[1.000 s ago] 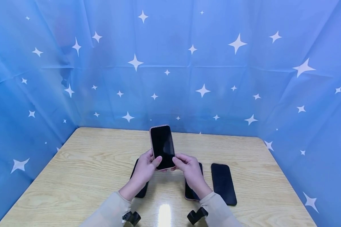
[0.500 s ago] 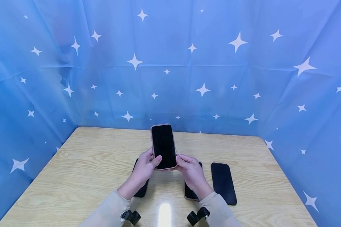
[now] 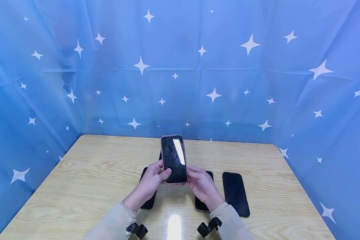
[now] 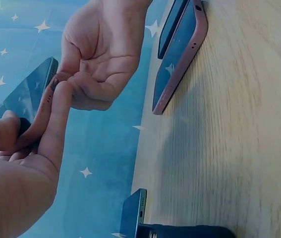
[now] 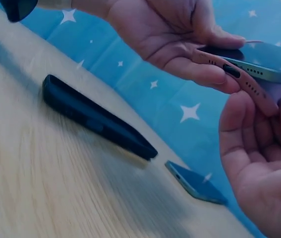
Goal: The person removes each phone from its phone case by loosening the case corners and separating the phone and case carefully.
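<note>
My left hand grips a smartphone in its pink phone case, the thumb lying on the dark screen. At the lower right corner, the fingers of my right hand pinch the case. In the right wrist view the pink case bends away from the phone there, leaving a gap along that edge. Below my left hand a black phone case lies on the table, and beyond it rests a bare phone, mostly hidden in the head view.
Under my right wrist lies a pink-edged phone, partly covered. A black phone lies to its right on the wooden table. A blue star-patterned curtain surrounds the table's back and sides.
The phone has tilted and shifted slightly right, so its screen now reflects a bright streak. My right thumb has slid off the screen to the case's edge, and that hand has moved slightly right.
</note>
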The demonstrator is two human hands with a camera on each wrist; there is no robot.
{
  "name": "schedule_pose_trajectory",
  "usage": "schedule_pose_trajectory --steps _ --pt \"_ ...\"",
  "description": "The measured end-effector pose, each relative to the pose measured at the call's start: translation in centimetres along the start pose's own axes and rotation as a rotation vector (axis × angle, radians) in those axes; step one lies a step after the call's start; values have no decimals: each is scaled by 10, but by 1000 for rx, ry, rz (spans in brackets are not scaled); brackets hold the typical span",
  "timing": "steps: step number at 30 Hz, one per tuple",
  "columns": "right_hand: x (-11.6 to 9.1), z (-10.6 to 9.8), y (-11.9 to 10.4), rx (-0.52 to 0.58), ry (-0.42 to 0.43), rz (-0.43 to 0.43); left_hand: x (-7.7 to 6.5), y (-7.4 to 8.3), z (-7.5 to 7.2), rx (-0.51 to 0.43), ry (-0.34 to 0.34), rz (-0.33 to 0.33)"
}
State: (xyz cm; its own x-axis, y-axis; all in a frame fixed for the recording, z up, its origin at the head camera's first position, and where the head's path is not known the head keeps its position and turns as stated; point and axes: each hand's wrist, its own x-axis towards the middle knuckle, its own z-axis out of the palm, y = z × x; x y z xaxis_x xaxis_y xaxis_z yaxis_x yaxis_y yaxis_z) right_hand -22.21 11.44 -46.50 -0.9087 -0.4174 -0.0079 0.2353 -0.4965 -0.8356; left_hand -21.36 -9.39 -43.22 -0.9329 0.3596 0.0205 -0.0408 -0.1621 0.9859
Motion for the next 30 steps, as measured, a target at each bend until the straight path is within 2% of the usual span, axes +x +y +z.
schedule_pose_trajectory --steps 4,8,15,18,24,30 --pt "2 -1 0 -85 41 13 0 -2 -2 28 -7 10" --pt "1 1 0 -185 122 14 1 -4 -2 106 12 28" --pt "0 12 3 -312 346 -22 1 -5 -2 241 56 57" --pt "0 15 5 -344 416 -39 0 -6 -2 307 82 73" --pt "1 15 6 -344 471 -50 1 -7 0 323 93 112" --pt "-1 19 7 -383 495 -89 2 -6 2 398 155 118"
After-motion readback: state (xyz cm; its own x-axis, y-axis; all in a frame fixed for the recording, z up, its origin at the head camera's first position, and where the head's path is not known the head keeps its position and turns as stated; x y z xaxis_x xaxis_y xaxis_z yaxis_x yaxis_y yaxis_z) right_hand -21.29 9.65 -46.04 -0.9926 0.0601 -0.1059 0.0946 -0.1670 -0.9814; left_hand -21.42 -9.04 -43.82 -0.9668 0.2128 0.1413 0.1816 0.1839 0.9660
